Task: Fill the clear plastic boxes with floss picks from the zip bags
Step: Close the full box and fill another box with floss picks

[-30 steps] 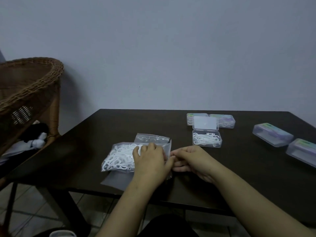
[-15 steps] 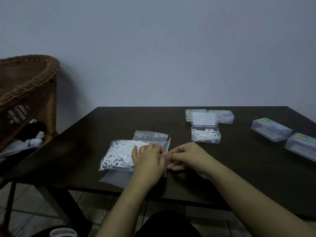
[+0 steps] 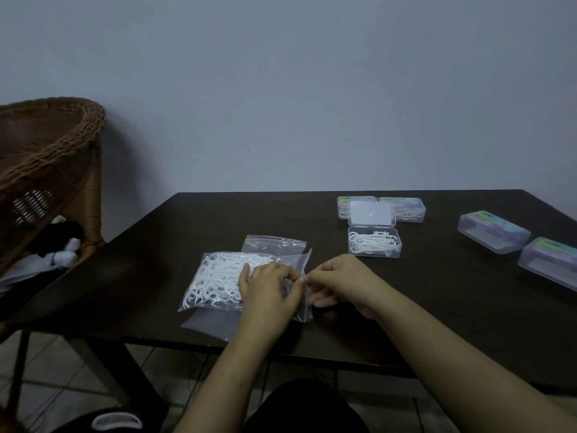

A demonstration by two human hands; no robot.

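Note:
A clear zip bag (image 3: 218, 281) full of white floss picks lies on the dark table (image 3: 156, 276), on top of other flat bags. My left hand (image 3: 268, 289) rests on the bag's right end, fingers curled and pinching its opening edge. My right hand (image 3: 340, 282) pinches the same edge from the right. An open clear box (image 3: 374, 243) holding some floss picks stands beyond my right hand, its lid (image 3: 371, 214) raised behind it.
Two shut boxes (image 3: 409, 207) sit behind the open one. Two more shut boxes (image 3: 493, 231) (image 3: 552, 260) lie at the right. An empty zip bag (image 3: 273, 243) lies behind the full one. A wicker chair (image 3: 46, 170) stands at the left.
Both hands stay at the bag's opening; the fingers have closed in on its edge, and the edge now stands up slightly between them.

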